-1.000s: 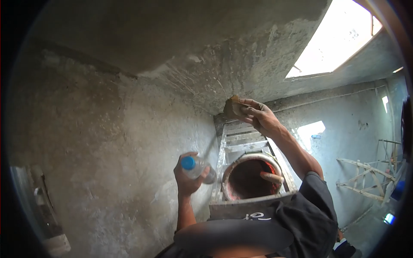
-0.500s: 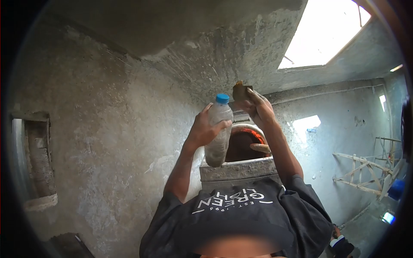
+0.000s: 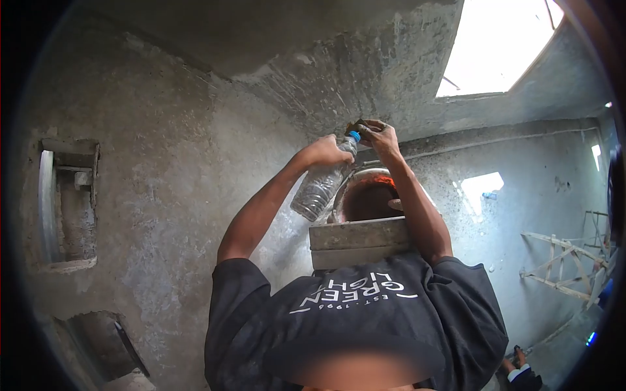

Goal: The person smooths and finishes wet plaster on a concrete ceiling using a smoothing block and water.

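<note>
My left hand is wrapped round the upper part of a clear plastic bottle with a blue cap. The bottle is tilted, its cap up and to the right, its base down to the left. My right hand is closed on a small dark, mud-coated sponge-like block, which sits right at the bottle's cap. Fingers hide part of the block. Below my hands is a bucket with a reddish-orange inner wall and dark contents; a rounded tool handle shows at its right, partly behind my forearm.
A grey plank-like ledge lies between my chest and the bucket. Rough plastered wall rises on the left, with a recessed opening. A bright skylight is overhead. Wooden frames stand right; part of another person shows lower right.
The bottle has gone from nearly upright to tilted, its base swinging left. My right hand has brought the block down against the cap. The view has shifted slightly.
</note>
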`<control>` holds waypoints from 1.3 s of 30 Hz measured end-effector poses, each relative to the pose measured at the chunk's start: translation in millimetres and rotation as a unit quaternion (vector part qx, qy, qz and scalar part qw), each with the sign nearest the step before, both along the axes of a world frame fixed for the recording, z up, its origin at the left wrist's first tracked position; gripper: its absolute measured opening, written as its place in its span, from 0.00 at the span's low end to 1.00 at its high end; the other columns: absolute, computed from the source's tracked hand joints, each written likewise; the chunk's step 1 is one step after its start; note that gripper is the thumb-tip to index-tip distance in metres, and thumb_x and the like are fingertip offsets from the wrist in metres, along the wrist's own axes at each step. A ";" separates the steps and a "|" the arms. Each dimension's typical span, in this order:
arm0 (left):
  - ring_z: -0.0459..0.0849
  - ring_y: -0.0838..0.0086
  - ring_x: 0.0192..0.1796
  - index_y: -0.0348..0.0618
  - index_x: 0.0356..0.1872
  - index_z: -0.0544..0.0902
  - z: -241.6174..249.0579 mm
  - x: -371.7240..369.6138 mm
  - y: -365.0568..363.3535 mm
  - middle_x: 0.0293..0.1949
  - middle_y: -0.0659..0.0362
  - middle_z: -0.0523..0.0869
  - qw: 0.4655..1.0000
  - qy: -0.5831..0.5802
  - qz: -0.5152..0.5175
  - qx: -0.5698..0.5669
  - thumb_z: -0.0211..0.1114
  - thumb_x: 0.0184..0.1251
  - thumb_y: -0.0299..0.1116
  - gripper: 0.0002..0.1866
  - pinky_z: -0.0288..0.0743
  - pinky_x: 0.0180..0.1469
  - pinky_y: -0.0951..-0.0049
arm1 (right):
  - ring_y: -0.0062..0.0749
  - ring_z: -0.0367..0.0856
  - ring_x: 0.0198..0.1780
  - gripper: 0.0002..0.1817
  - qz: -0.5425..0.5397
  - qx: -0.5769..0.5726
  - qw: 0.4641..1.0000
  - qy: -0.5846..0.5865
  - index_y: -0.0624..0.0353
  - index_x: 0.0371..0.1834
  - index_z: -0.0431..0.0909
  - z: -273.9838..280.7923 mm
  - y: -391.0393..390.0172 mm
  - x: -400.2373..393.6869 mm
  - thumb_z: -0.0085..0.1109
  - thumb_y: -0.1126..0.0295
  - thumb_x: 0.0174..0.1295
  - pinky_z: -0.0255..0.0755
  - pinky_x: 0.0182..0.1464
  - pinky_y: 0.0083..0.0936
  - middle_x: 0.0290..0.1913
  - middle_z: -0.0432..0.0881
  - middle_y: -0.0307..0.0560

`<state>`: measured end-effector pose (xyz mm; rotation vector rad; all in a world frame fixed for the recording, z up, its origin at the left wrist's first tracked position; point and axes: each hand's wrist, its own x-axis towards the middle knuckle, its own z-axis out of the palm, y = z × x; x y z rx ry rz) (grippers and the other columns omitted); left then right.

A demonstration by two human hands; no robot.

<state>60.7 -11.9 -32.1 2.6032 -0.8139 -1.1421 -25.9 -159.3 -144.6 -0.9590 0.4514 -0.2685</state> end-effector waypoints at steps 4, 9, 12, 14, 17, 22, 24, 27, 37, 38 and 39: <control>0.84 0.56 0.52 0.24 0.55 0.75 -5.1 6.3 -6.0 0.50 0.38 0.83 1.000 -0.001 -0.020 0.003 0.75 0.42 0.52 0.44 0.76 0.53 0.65 | 0.35 0.85 0.46 0.23 -0.005 0.011 0.999 0.047 0.76 0.54 0.75 -1.5 -0.6 0.0 0.69 0.72 0.59 0.83 0.49 0.28 0.48 0.84 0.55; 0.84 0.58 0.51 0.25 0.57 0.74 -10.8 8.0 -4.7 0.50 0.39 0.83 0.997 -0.050 -0.030 -0.052 0.75 0.43 0.51 0.45 0.76 0.53 0.65 | 0.37 0.85 0.46 0.26 -0.013 0.083 0.996 -0.021 0.77 0.56 0.72 -9.5 -13.0 1.7 0.68 0.74 0.58 0.82 0.53 0.28 0.49 0.83 0.55; 0.83 0.58 0.54 0.23 0.63 0.69 -1.4 6.2 3.9 0.53 0.38 0.82 0.995 -0.003 0.014 -0.098 0.75 0.44 0.51 0.49 0.74 0.57 0.66 | 0.37 0.85 0.47 0.28 -0.033 0.077 0.996 -0.018 0.77 0.57 0.70 -9.5 -21.5 -1.5 0.70 0.75 0.56 0.81 0.52 0.28 0.47 0.84 0.55; 0.80 0.56 0.59 0.23 0.67 0.63 9.9 -0.7 11.1 0.57 0.36 0.79 0.991 -0.036 0.059 -0.110 0.75 0.45 0.52 0.53 0.71 0.61 0.67 | 0.37 0.85 0.47 0.29 -0.046 0.047 0.998 -0.005 0.76 0.57 0.70 2.9 -21.9 -8.3 0.71 0.74 0.54 0.82 0.51 0.27 0.46 0.84 0.55; 0.78 0.54 0.62 0.22 0.69 0.60 29.9 -6.8 17.3 0.59 0.34 0.76 0.990 -0.030 0.085 -0.107 0.75 0.46 0.53 0.56 0.69 0.64 0.67 | 0.35 0.87 0.36 0.26 -0.119 -0.340 0.915 0.183 0.66 0.46 0.77 -27.4 -36.7 -3.0 0.76 0.69 0.44 0.80 0.38 0.28 0.37 0.86 0.56; 0.72 0.49 0.67 0.26 0.70 0.59 33.7 -5.7 29.3 0.64 0.33 0.71 0.989 -0.041 0.104 -0.094 0.74 0.47 0.53 0.55 0.65 0.69 0.63 | 0.39 0.88 0.35 0.10 0.118 -0.428 0.873 0.202 0.60 0.28 0.85 -22.1 -86.1 -9.6 0.71 0.69 0.42 0.80 0.38 0.34 0.31 0.87 0.53; 0.71 0.48 0.68 0.25 0.71 0.58 38.4 -7.9 29.7 0.64 0.31 0.70 0.986 -0.069 0.107 -0.104 0.73 0.47 0.54 0.56 0.64 0.69 0.62 | 0.47 0.87 0.40 0.10 0.100 -0.603 0.746 0.264 0.61 0.30 0.84 -61.1 -117.1 -6.9 0.70 0.69 0.44 0.80 0.42 0.38 0.33 0.87 0.55; 0.79 0.52 0.61 0.32 0.65 0.69 11.2 4.2 38.6 0.57 0.37 0.79 0.976 -0.061 0.112 -0.174 0.73 0.50 0.51 0.44 0.70 0.63 0.63 | 0.49 0.86 0.38 0.15 -0.045 -0.614 0.761 0.202 0.58 0.35 0.84 -100.2 -151.6 -18.3 0.73 0.66 0.44 0.79 0.42 0.35 0.33 0.86 0.56; 0.84 0.72 0.43 0.41 0.45 0.76 -11.8 8.2 27.7 0.38 0.57 0.85 0.925 -0.027 0.147 -0.350 0.73 0.56 0.36 0.20 0.76 0.49 0.69 | 0.27 0.81 0.42 0.24 -0.061 0.126 0.972 0.190 0.58 0.63 0.73 -155.2 -167.7 -20.8 0.63 0.61 0.66 0.76 0.35 0.26 0.46 0.83 0.42; 0.84 0.72 0.42 0.41 0.45 0.76 -19.2 11.4 28.6 0.38 0.57 0.85 0.920 -0.037 0.159 -0.356 0.73 0.56 0.36 0.19 0.76 0.48 0.70 | 0.30 0.82 0.48 0.24 -0.081 0.147 0.969 0.184 0.58 0.63 0.72 -146.7 -161.8 -7.5 0.62 0.61 0.67 0.80 0.41 0.28 0.50 0.83 0.44; 0.87 0.63 0.44 0.43 0.48 0.74 -21.9 15.9 30.2 0.40 0.51 0.86 0.925 -0.034 0.151 -0.348 0.73 0.55 0.41 0.24 0.77 0.50 0.64 | 0.30 0.82 0.48 0.24 -0.083 0.146 0.969 0.183 0.58 0.63 0.72 -135.9 -159.2 8.9 0.62 0.61 0.67 0.80 0.41 0.28 0.50 0.83 0.44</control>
